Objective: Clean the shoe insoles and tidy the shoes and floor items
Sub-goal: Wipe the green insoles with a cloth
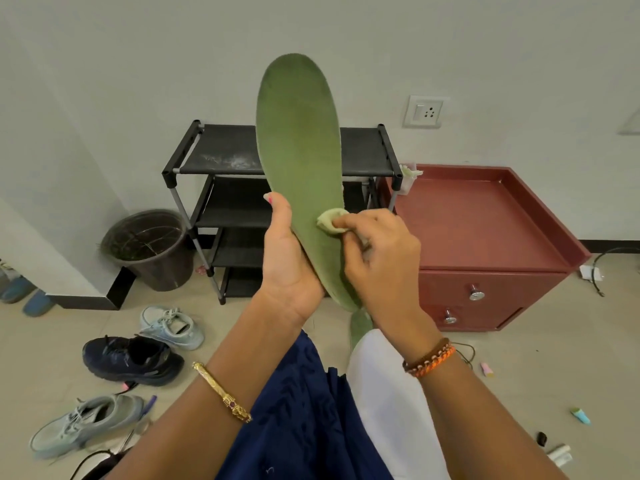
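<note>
A long green insole (298, 140) stands upright in front of me, toe end up. My left hand (289, 261) grips its lower part from the left, thumb along the edge. My right hand (377, 261) pinches a small pale wadded cloth (330, 221) and presses it against the insole's lower right side. A second green insole (360, 327) lies below on my lap, mostly hidden. On the floor at left lie a light blue sneaker (173, 327), a dark navy sneaker (133, 360) and a grey sneaker (86, 424).
A black shoe rack (221, 157) stands against the wall, with a dark bucket (152, 251) to its left and a red cabinet (485, 237) to its right. Blue slippers (27, 296) sit at far left. Small tubes (580, 415), cables (599, 271) and a pen (149, 405) litter the floor.
</note>
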